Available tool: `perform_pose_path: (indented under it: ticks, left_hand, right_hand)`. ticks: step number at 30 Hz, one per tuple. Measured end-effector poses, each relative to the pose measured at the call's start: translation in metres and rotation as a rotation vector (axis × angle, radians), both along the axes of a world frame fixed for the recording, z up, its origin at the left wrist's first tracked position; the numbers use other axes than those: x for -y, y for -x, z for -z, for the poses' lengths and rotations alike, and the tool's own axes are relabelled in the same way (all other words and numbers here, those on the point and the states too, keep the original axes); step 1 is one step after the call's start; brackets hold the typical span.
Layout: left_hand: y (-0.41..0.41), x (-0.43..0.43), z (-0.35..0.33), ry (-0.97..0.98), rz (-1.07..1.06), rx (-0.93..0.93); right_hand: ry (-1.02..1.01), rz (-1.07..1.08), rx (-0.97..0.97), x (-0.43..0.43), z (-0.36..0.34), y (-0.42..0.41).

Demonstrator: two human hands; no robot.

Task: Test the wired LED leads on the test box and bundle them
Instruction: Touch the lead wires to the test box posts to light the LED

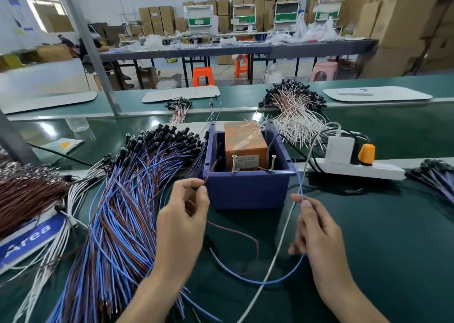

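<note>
A blue plastic test box (248, 190) stands mid-table with an orange block (245, 145) inside and two upright screws (253, 165) at its front rim. My left hand (181, 222) pinches the end of a brown wire (233, 231) just left of the box, its tip pointing up toward the left screw. My right hand (317, 234) pinches the blue wire (265, 279) of the same lead, its end rising toward the box's right corner. The two wires loop down onto the table between my hands. A big heap of blue-and-brown LED leads (127, 212) lies at the left.
A white power strip (356, 169) with a white charger and an orange plug lies right of the box; its white cable (275, 256) crosses between my hands. Piles of white-wired leads (294, 116) lie behind, brown ones (27, 199) at far left, and more leads (434, 177) at the right edge.
</note>
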State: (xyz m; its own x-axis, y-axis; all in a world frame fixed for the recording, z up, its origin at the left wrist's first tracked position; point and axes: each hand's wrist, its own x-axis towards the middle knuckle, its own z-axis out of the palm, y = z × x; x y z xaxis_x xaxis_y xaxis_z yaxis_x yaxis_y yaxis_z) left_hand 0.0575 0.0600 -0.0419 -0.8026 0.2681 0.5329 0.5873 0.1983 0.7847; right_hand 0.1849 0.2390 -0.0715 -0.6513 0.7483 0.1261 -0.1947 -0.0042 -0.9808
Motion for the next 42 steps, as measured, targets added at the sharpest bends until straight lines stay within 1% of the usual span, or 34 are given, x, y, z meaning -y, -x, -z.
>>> perform_pose_path:
  ticks: [1, 3, 6, 11, 14, 17, 24, 29, 34, 42]
  left_hand:
    - [0.004, 0.003, -0.002, -0.018, -0.017, 0.006]
    - [0.014, 0.008, -0.004, -0.100, -0.048, 0.077]
    - [0.023, 0.012, -0.001, -0.192, -0.077, 0.181]
    - [0.014, 0.005, 0.004, -0.138, -0.038, 0.148]
    - [0.009, 0.003, 0.004, -0.110, -0.007, 0.130]
    - [0.009, 0.002, 0.003, -0.109, 0.005, 0.133]
    - [0.005, -0.002, 0.003, -0.164, 0.019, 0.124]
    - [0.005, -0.009, 0.005, -0.134, 0.041, 0.130]
    - [0.003, -0.013, 0.006, -0.088, 0.056, 0.128]
    - [-0.002, -0.015, 0.008, -0.080, 0.052, 0.130]
  right_hand:
    - [0.037, -0.014, -0.013, -0.002, 0.000, 0.000]
    - [0.109, -0.039, -0.033, -0.005, -0.001, 0.000]
    - [0.151, -0.054, -0.056, -0.007, -0.002, 0.000]
    - [0.097, -0.080, -0.083, -0.003, -0.003, -0.001]
    - [0.068, -0.047, -0.097, -0.003, -0.004, -0.001]
    - [0.038, -0.018, -0.095, -0.003, -0.005, -0.001]
    - [-0.079, -0.044, -0.071, -0.003, -0.005, -0.003]
    - [-0.124, -0.041, -0.054, -0.001, -0.006, -0.004]
    - [-0.143, -0.070, -0.031, 0.002, -0.007, -0.004]
    - [-0.148, -0.073, -0.017, 0.003, -0.006, -0.003]
